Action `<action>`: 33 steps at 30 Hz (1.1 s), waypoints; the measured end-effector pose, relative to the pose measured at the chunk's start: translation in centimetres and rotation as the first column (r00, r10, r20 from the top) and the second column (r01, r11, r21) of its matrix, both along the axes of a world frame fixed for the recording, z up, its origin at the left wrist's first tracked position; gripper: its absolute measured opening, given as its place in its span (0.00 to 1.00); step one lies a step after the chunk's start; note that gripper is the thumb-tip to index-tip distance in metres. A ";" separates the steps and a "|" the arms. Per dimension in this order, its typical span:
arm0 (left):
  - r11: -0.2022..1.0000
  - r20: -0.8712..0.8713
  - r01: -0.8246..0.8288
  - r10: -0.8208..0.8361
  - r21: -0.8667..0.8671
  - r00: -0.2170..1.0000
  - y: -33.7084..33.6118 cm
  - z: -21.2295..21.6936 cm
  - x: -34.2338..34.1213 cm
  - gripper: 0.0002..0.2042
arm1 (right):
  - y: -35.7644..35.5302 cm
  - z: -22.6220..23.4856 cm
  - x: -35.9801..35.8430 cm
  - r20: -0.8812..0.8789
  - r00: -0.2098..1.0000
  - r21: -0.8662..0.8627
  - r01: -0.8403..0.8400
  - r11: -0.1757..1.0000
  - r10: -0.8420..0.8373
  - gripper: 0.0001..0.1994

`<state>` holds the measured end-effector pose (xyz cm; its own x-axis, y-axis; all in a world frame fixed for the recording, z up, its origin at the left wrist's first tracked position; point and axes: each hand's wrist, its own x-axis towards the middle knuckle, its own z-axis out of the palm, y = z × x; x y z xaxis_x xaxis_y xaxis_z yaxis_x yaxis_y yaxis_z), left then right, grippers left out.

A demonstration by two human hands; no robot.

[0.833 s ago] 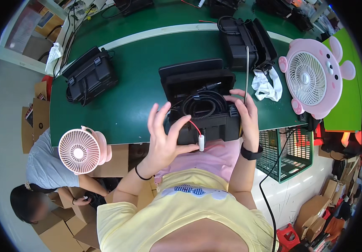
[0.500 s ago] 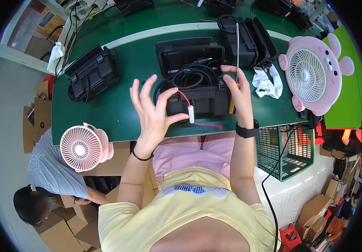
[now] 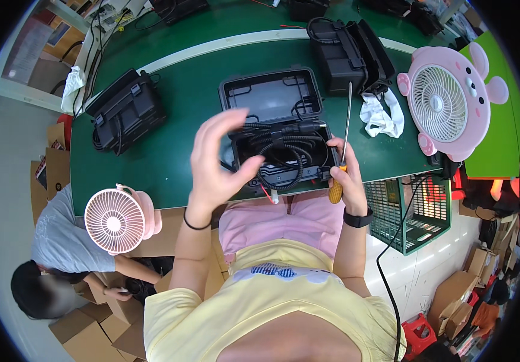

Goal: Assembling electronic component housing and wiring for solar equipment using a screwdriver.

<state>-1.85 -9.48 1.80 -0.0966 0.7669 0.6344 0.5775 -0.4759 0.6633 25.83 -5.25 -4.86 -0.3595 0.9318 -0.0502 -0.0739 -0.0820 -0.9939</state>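
In front of me a black plastic case (image 3: 269,99) stands with its lid swung back, tilted toward me at the table's near edge. A coiled black cable (image 3: 298,166) fills its inside. My left hand (image 3: 215,166) is raised at the case's left side, thumb and fingers apart, with nothing between them. My right hand (image 3: 351,184) grips a screwdriver (image 3: 336,192) by its yellow handle, shaft pointing up, and also touches the case's right side. Below the case's front hangs a white connector (image 3: 275,197) with a red wire, partly hidden.
Similar black cases stand at the left (image 3: 128,111) and back right (image 3: 338,57). White cloth (image 3: 382,114) lies beside a pink animal-shaped fan (image 3: 450,102). A small pink fan (image 3: 114,222) is at the near left. Beneath the table sits a green crate (image 3: 414,214); another person (image 3: 70,235) bends over cardboard boxes.
The case has tipped toward me and moved nearer, so its inside shows. My left hand has let go of the white connector. My right hand has come down with the screwdriver to the case's side.
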 end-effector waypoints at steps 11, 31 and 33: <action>0.988 -0.185 -0.145 0.153 0.057 0.971 1.3 2.7 -0.8 0.25 | 0.0 -0.5 0.1 -0.013 1.000 0.005 -0.012 1.000 0.012 0.25; 0.995 -0.896 0.041 0.068 0.096 0.440 -5.0 -4.6 1.7 0.20 | 0.8 1.6 -2.4 0.038 0.997 0.055 0.066 0.996 -0.068 0.16; 0.984 -0.901 0.061 0.126 0.166 0.416 -4.7 -5.4 1.4 0.21 | 0.8 1.6 -2.5 0.042 0.997 0.054 0.065 0.996 -0.068 0.16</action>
